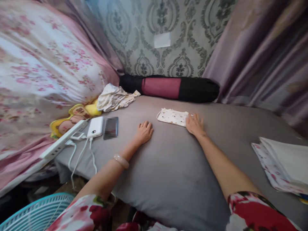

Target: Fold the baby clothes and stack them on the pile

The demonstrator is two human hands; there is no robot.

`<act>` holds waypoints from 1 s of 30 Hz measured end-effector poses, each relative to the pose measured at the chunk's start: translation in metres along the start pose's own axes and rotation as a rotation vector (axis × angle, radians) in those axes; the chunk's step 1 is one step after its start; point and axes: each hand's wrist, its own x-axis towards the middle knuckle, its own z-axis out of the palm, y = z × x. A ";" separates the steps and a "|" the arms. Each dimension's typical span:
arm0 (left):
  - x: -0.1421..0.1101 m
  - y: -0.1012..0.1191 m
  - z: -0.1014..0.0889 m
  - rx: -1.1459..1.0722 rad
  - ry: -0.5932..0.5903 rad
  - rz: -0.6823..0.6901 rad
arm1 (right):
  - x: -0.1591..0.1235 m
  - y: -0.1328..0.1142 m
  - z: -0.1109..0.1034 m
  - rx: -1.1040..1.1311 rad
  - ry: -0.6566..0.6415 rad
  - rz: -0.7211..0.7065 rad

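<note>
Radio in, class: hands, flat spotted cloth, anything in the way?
Left hand palm-down on grey sheet. Right hand touching right end of flat spotted cloth. Dark item left of left hand, apart from cloth.

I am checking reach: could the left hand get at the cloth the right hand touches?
Probably yes: nothing stands between the left hand and that cloth, just flat grey sheet.

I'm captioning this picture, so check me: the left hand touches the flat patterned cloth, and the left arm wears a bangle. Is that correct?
Not quite: the head view shows the right hand touching the flat patterned cloth, not the left hand. The bangle part stands.
</note>
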 end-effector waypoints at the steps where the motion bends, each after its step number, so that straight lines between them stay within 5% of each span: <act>1: -0.007 -0.004 -0.003 0.010 -0.003 -0.021 | 0.000 0.005 0.003 0.003 -0.009 0.004; 17: -0.081 -0.102 -0.028 0.149 0.170 -0.668 | 0.007 0.026 0.027 0.182 0.164 -0.052; 30: -0.077 -0.114 -0.025 0.189 0.180 -0.671 | 0.004 0.024 0.024 0.209 0.171 -0.046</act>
